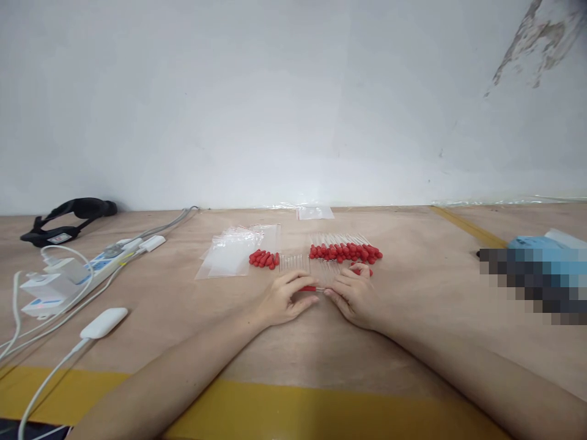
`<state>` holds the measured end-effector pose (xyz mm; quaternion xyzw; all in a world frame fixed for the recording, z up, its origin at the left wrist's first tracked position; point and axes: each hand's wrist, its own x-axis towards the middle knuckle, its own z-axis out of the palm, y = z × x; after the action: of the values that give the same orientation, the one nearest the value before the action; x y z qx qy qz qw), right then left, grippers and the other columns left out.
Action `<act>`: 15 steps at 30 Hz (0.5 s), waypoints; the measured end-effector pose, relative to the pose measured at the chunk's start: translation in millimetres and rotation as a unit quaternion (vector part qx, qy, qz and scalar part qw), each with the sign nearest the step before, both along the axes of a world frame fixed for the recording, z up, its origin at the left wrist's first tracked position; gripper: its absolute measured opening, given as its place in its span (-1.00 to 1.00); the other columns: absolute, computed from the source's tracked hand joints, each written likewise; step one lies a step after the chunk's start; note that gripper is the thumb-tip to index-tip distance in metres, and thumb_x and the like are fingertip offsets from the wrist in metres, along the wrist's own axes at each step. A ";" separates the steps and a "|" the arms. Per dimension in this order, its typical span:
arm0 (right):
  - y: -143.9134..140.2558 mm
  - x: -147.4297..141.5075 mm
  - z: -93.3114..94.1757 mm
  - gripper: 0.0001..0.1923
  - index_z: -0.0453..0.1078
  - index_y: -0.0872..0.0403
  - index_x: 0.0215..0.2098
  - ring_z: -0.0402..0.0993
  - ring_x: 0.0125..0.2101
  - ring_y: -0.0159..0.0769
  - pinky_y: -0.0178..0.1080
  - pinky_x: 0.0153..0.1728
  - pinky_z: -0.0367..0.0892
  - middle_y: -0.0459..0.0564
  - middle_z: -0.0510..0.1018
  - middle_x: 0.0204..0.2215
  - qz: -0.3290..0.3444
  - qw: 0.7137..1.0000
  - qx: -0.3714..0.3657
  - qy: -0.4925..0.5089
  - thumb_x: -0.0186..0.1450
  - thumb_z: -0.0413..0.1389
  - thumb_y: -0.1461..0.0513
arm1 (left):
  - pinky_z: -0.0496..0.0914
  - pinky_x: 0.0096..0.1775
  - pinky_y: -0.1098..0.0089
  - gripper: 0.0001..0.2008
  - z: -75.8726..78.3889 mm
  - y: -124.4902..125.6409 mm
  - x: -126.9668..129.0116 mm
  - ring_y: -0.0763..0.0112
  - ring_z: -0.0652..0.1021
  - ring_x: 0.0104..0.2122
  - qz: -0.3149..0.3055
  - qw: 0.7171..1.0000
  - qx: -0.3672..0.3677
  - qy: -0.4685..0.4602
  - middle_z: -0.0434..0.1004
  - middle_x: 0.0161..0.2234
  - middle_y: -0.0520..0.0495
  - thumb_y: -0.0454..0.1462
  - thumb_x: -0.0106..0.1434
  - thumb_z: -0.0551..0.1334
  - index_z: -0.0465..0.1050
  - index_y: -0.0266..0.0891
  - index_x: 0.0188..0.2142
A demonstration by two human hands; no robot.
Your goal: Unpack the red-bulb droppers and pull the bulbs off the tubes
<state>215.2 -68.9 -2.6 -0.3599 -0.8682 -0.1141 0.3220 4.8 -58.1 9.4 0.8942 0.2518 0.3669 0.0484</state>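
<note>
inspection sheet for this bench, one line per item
surface: tan wooden table, yellow tape along near edge
job's things: red rubber bulbs loose; clear glass tubes; finished red-capped droppers in a row; clear plastic bags
clutter: black strap; blurred blue item at right
hands: left hand and right hand meet on one dropper
cables: white power strip with plugged adapters, white leads
surroundings: grey wall, scuffed top right
</note>
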 end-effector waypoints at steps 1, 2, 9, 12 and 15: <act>-1.0 -1.8 -0.4 -0.75 0.39 0.07 -0.41 0.22 -0.45 -0.40 -0.18 -0.20 -0.09 -0.10 0.43 -0.59 0.005 1.000 -0.004 0.006 0.29 -0.10 0.22 | 0.31 -0.19 0.35 -0.78 -2.0 1.5 0.8 0.39 0.44 -0.27 0.004 1.000 0.023 0.014 0.45 -0.28 -0.08 -0.23 0.18 0.17 0.38 -0.20 -0.16; -1.7 -3.2 -0.8 -0.74 0.39 0.07 -0.43 0.21 -0.48 -0.42 -0.19 -0.21 -0.09 -0.11 0.42 -0.60 0.011 1.000 -0.006 0.012 0.29 -0.09 0.21 | 0.29 -0.21 0.35 -0.82 -3.9 3.1 1.4 0.40 0.44 -0.31 0.012 0.999 0.045 0.027 0.47 -0.33 -0.06 -0.22 0.20 0.16 0.41 -0.19 -0.21; -2.7 -3.7 1.8 -0.73 0.40 0.07 -0.45 0.16 -0.51 -0.44 -0.21 -0.23 -0.10 -0.15 0.38 -0.66 0.055 0.998 -0.011 0.013 0.29 -0.08 0.21 | 0.25 -0.26 0.35 -0.83 -5.3 4.7 2.0 0.42 0.42 -0.39 0.032 0.994 0.073 0.070 0.50 -0.41 -0.06 -0.23 0.24 0.10 0.42 -0.24 -0.29; -2.6 -1.7 2.7 -0.74 0.40 0.08 -0.46 0.15 -0.51 -0.44 -0.20 -0.23 -0.10 -0.16 0.35 -0.67 0.060 0.998 0.006 0.011 0.29 -0.07 0.21 | 0.25 -0.26 0.34 -0.82 -3.7 3.1 1.8 0.42 0.42 -0.39 0.028 0.995 0.057 0.076 0.49 -0.42 -0.06 -0.23 0.26 0.08 0.42 -0.26 -0.30; -3.0 -0.7 2.7 -0.74 0.39 0.08 -0.45 0.15 -0.50 -0.44 -0.20 -0.23 -0.09 -0.14 0.34 -0.66 0.064 0.998 0.017 0.006 0.29 -0.08 0.21 | 0.26 -0.25 0.34 -0.79 -3.0 2.2 1.6 0.42 0.43 -0.40 0.024 0.996 0.034 0.083 0.48 -0.43 -0.07 -0.23 0.27 0.05 0.41 -0.26 -0.31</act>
<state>214.5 -71.9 0.1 -0.2989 -0.8854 -0.1063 0.3398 6.4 -55.9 6.4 0.9163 0.2638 0.3012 -0.0122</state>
